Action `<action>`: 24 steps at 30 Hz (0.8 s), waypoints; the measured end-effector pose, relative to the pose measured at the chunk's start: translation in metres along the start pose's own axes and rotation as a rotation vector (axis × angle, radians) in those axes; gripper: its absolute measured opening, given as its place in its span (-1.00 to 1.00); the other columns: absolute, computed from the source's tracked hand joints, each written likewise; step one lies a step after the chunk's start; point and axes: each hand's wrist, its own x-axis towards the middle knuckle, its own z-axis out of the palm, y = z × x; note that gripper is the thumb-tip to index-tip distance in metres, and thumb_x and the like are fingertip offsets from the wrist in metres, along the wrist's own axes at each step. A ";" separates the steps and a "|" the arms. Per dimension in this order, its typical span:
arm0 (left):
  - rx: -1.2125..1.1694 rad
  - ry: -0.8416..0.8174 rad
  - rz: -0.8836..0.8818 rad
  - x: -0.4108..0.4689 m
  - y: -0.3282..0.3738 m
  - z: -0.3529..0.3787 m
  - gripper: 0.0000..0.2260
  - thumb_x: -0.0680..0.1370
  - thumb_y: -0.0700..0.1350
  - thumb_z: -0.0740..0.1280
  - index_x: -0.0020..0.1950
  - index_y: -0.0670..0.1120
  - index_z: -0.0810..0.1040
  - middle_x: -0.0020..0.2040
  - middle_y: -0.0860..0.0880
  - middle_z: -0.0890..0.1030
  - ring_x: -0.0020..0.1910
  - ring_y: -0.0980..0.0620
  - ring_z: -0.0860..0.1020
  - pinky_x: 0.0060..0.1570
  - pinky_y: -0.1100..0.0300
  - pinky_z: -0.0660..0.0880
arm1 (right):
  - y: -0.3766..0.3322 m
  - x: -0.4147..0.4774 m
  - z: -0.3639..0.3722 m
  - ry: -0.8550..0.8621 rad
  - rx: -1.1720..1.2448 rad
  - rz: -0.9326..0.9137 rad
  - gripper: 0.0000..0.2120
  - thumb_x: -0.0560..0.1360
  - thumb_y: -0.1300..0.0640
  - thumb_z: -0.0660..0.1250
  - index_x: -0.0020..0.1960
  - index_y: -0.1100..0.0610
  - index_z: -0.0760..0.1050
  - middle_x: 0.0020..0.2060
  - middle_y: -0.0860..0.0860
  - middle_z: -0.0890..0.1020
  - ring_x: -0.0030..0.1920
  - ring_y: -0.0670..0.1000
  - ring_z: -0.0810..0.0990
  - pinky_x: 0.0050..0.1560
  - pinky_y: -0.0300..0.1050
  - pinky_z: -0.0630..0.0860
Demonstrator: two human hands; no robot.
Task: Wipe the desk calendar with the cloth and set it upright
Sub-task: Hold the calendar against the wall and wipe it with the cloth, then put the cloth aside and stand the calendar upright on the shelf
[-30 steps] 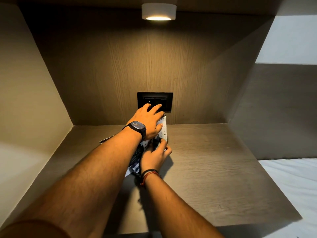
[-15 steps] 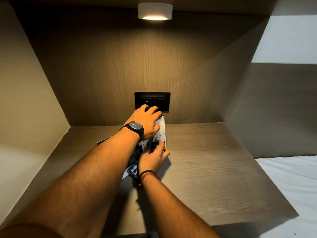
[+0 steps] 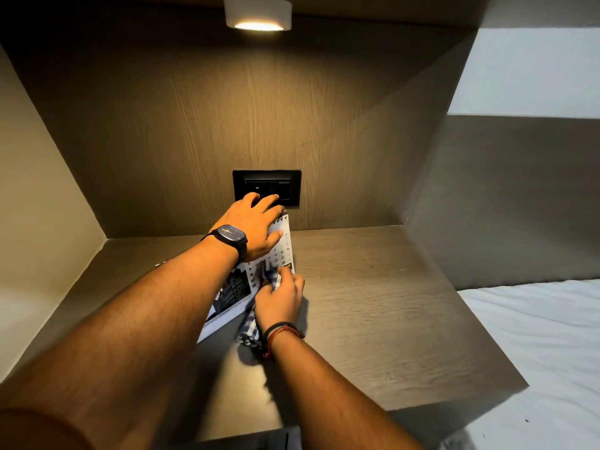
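Nearest to us, the right hand (image 3: 281,298) is closed around a bunched checked cloth (image 3: 251,329) and presses it against the lower part of the calendar (image 3: 281,245) page; a loose end of the cloth trails down onto the wooden shelf (image 3: 373,306). Beyond it, we note the calendar leaning tilted on the shelf, its spiral edge uppermost, with the left hand (image 3: 256,227), watch (image 3: 231,237) on the wrist, gripping that top edge, fingers curled over it. Behind stands the black switch plate (image 3: 285,185) on the back panel, with a lit lamp (image 3: 258,13) overhead.
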 end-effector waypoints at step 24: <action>-0.251 -0.201 0.020 -0.059 0.199 0.076 -0.20 0.34 0.48 -0.03 0.49 0.11 0.06 0.56 -0.03 0.08 0.50 -0.11 0.06 0.45 -0.11 0.06 | 0.092 0.038 -0.230 0.003 -0.990 -0.152 -0.54 0.50 -0.10 0.20 0.38 -0.09 0.26 0.48 0.11 0.25 0.46 0.18 0.21 0.42 0.20 0.25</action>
